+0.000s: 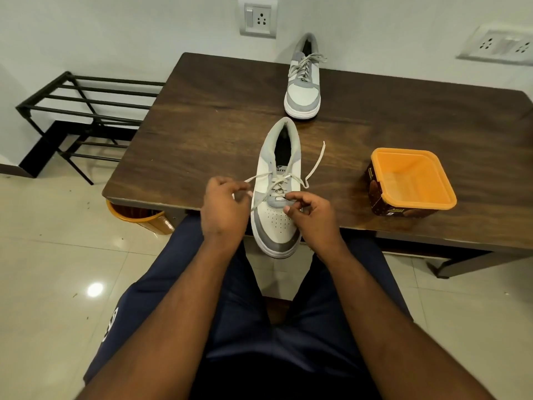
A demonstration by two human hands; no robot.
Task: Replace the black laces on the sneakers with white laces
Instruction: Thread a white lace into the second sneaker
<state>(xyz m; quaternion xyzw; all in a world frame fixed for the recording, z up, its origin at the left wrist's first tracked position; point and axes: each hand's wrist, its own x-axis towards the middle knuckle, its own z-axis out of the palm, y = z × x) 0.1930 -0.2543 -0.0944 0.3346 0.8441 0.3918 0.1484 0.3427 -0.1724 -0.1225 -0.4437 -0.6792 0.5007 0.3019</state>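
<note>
The near sneaker (276, 197) is lying lengthwise on the table (202, 116), its toe hanging over the near edge, and a white lace (279, 186) is already crossing through its lower eyelets. The left hand (223, 204) is pinching the lace's left end just beside the shoe, fingers curled narrowly around it, while the right hand (310, 210) is working at the lowest crossing near the toe, thumb and forefinger closing on what seems to be a lace strand, though the grip itself is too small to tell for sure. The lace's other end is trailing loose toward the far right. To do this step well, I judge the person should be drawing both ends to even length before lacing higher, keeping the flat lace untwisted at each eyelet and snugging each crossing from the bottom up. The far sneaker (303, 82) is standing against the wall with pale laces fully threaded, so the job appears more than half done. On the near shoe's insole, partial lettering is reading "arro". An orange tub (412, 183) is sitting on the right of the table, its brown wrap showing the word "Amul".
</note>
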